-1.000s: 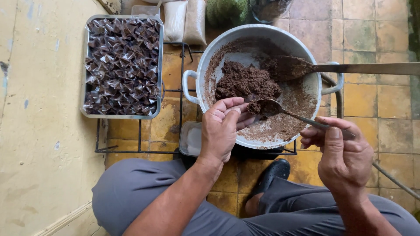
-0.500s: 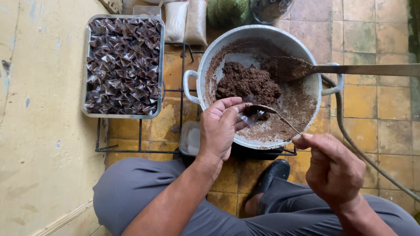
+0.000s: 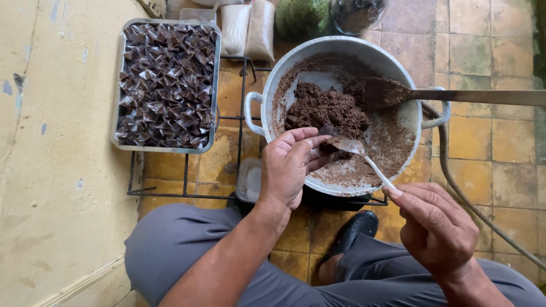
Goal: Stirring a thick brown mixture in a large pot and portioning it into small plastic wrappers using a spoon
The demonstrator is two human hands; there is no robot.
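My right hand (image 3: 438,227) grips the handle of a metal spoon (image 3: 355,150) whose bowl carries a bit of brown paste. My left hand (image 3: 290,165) is cupped at the spoon's bowl, fingers curled around something small that I cannot make out. Both hands hover over the near rim of a large metal pot (image 3: 273,85) holding a mound of dark brown paste (image 3: 327,111). A wooden spatula (image 3: 398,94) rests in the pot, its long handle running off to the right.
A metal tray (image 3: 116,136) packed with several small dark wrapped triangles sits at the left on a black wire rack (image 3: 187,193). A small plastic tub (image 3: 248,181) lies under the pot's edge. Bags stand at the back. A hose (image 3: 472,204) curves along the tiled floor.
The spoon has been drawn back from the paste toward my left hand, and my right hand has shifted lower and nearer to me. My left hand stays curled at the pot's rim.
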